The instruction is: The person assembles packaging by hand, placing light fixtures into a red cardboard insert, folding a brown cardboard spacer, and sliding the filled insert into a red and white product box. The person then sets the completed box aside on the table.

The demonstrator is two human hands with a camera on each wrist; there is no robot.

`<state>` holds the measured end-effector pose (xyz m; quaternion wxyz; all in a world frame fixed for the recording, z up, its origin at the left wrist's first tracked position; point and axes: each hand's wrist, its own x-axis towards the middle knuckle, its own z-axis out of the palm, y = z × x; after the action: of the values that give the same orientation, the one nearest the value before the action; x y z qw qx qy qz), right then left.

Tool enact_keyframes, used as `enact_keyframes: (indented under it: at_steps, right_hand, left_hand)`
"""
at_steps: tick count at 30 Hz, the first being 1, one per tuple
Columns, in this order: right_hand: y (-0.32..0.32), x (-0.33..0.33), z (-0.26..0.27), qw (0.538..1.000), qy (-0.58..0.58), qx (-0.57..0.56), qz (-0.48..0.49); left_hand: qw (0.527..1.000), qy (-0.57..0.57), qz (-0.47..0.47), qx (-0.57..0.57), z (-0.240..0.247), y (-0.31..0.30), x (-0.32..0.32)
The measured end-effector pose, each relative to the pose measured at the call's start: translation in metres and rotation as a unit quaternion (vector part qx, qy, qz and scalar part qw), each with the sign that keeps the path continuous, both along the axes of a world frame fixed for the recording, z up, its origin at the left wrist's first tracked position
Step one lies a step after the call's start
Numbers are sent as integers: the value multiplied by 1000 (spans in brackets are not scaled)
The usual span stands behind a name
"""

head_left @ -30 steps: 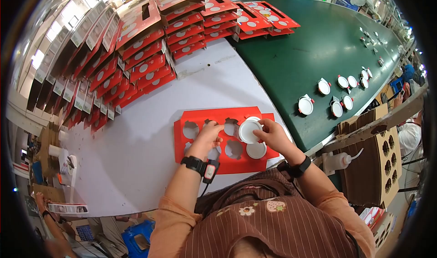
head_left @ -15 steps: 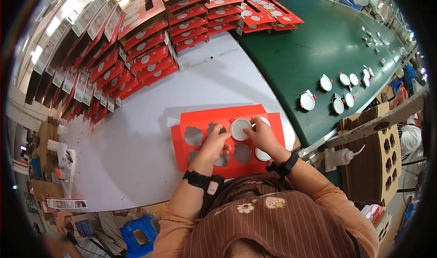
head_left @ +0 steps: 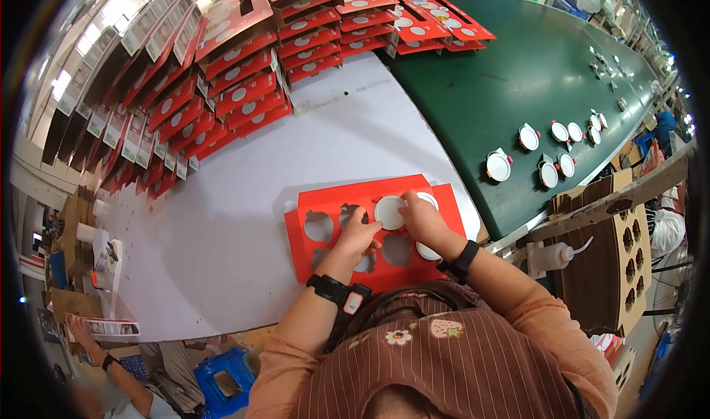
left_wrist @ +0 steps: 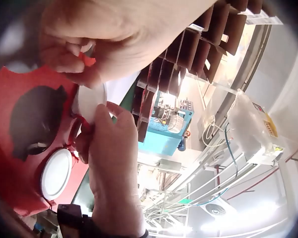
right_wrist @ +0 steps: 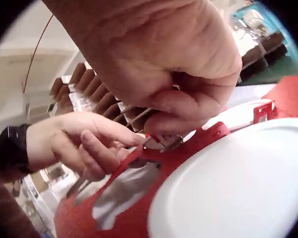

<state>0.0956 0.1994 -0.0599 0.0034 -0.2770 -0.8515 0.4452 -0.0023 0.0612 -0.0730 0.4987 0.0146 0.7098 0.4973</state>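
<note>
By the white surface's (head_left: 244, 286) front right corner, right hand (head_left: 427, 223) pinches the white round container's (head_left: 387, 213) rim, apparently aligning it within the red die-cut carton (head_left: 347, 190); left hand (head_left: 353, 241) fingers half-curled alongside, perhaps steadying, grip indeterminable.

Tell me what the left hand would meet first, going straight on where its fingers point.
Most likely the white disc that the right hand grips: the head view shows the left hand aimed toward its left edge. They look very close, perhaps touching; depth is unclear.

Head view downward, wrist views close-up
</note>
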Motion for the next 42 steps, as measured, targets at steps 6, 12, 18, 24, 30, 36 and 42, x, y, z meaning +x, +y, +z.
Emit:
enact_keyframes:
  at_steps: [6, 12, 18, 24, 30, 36, 42]
  right_hand:
    - [10, -11, -27, 983, 1, 168, 68]
    - [1, -7, -15, 969, -31, 215, 118]
    - [-5, -7, 0, 898, -106, 368, 216]
    - [-9, -7, -7, 845, -106, 449, 271]
    - [-5, 15, 11, 850, -129, 426, 281]
    - [-20, 33, 10, 850, -194, 400, 281]
    - [-27, 23, -1, 806, -193, 452, 331]
  left_hand:
    - [1000, 17, 8, -10, -3, 3, 2]
    - [1000, 13, 18, 4, -12, 5, -4]
    - [999, 22, 32, 10, -17, 6, -2]
    - [999, 24, 20, -6, -21, 5, -4]
    - [999, 39, 30, -8, -13, 3, -3]
    - [999, 37, 27, -3, -9, 6, 1]
    - [994, 101, 4, -40, -1, 14, 9]
